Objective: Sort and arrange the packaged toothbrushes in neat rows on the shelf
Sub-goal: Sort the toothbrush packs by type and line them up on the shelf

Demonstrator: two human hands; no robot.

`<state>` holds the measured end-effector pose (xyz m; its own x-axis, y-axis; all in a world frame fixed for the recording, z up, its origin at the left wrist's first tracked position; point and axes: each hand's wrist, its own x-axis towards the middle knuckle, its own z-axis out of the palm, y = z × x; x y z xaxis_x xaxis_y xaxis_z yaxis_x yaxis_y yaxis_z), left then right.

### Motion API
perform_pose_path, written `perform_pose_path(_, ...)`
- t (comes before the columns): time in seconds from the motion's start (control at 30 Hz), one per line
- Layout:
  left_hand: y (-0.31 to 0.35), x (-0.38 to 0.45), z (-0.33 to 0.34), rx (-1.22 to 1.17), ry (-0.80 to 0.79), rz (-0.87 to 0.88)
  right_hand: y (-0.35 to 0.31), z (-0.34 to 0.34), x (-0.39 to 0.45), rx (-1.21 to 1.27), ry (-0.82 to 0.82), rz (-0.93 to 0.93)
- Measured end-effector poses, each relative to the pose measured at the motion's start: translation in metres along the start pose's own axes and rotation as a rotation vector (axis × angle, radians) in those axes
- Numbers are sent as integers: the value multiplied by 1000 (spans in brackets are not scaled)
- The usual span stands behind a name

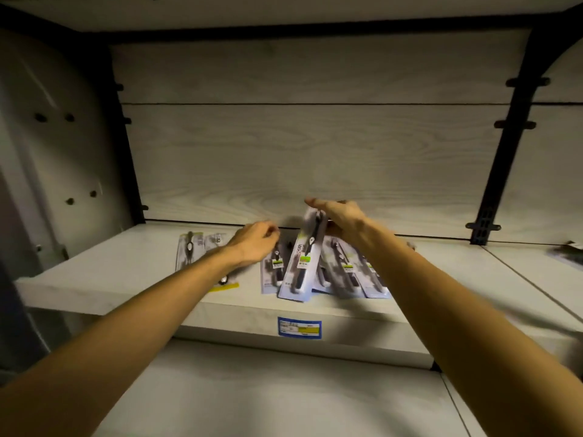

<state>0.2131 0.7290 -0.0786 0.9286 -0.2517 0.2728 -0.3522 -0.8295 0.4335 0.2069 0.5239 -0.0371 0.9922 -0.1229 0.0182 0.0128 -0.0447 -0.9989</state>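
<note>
- Filling the middle of the frame, a pale wood-grain back panel point(315, 159) is standing behind the shelf point(126, 272), with dark metal uprights point(504, 159) running down at the right and left edges.
- Running across the centre, the shelf is carrying the packaged toothbrushes; a lower shelf board point(268, 389) is lying along the bottom of the frame.
- Reaching in from the lower corners, two bare forearms are crossing over the shelf front and covering part of the packs.
- Lying fanned and overlapping at centre right, a cluster of toothbrush packs point(350, 272) is resting flat; two more packs point(189, 250) are lying at centre left, partly under the left forearm.
- Tilting up off the cluster, one raised pack point(303, 263) is leaning with its top end in the right hand point(344, 219), whose fingers are grasping it.
- Hovering just left of that pack, the left hand point(255, 244) is showing curled fingers; I cannot tell whether they are holding anything.
- Sticking to the shelf's front edge, a blue and yellow price label point(299, 327) is sitting below the cluster.
</note>
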Motion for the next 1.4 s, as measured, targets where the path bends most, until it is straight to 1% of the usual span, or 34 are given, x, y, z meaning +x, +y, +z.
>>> perform_pose_path(0.1, -9, -4, 7, -48, 10, 21, 17, 14, 6, -279, -7, -126)
perform_pose_path(0.17, -9, -5, 9, 5, 20, 92, 32, 18, 5, -447, -41, -182)
perform_pose_path(0.23, -7, -4, 13, 95, 2, 190, 46, 17, 5, -661, -68, -208)
perform_pose_path(0.3, -6, -1, 18, 146, -17, 251, 56, 13, 7, -865, -77, -243)
perform_pose_path(0.43, -5, 3, 25, 139, 0, 255, 56, 9, 3, -1078, 13, -333)
perform_pose_path(0.5, -3, 2, 27, 149, 9, 264, 54, 5, -2, -1126, 51, -340)
perform_pose_path(0.63, 6, -4, 25, 167, 46, 229, 54, -15, -19, -1202, 72, -350)
perform_pose_path(0.7, 20, -11, 24, 190, 64, 225, 56, -30, -33, -1264, 94, -375)
perform_pose_path(0.83, 59, -35, 28, 271, 84, 293, 54, -63, -70, -1344, 124, -376)
perform_pose_path(0.9, 80, -49, 31, 287, 98, 307, 51, -81, -93, -1362, 145, -378)
perform_pose_path(1.0, 118, -75, 37, 323, 143, 327, 49, -114, -134, -1401, 128, -409)
perform_pose_path(1.2, 201, -135, 64, 319, 259, 411, 48, -194, -232, -1389, 93, -656)
perform_pose_path(1.3, 249, -167, 84, 300, 264, 496, 50, -235, -280, -1374, 131, -712)
perform_pose_path(1.4, 304, -194, 103, 316, 228, 608, 49, -282, -321, -1390, 182, -697)
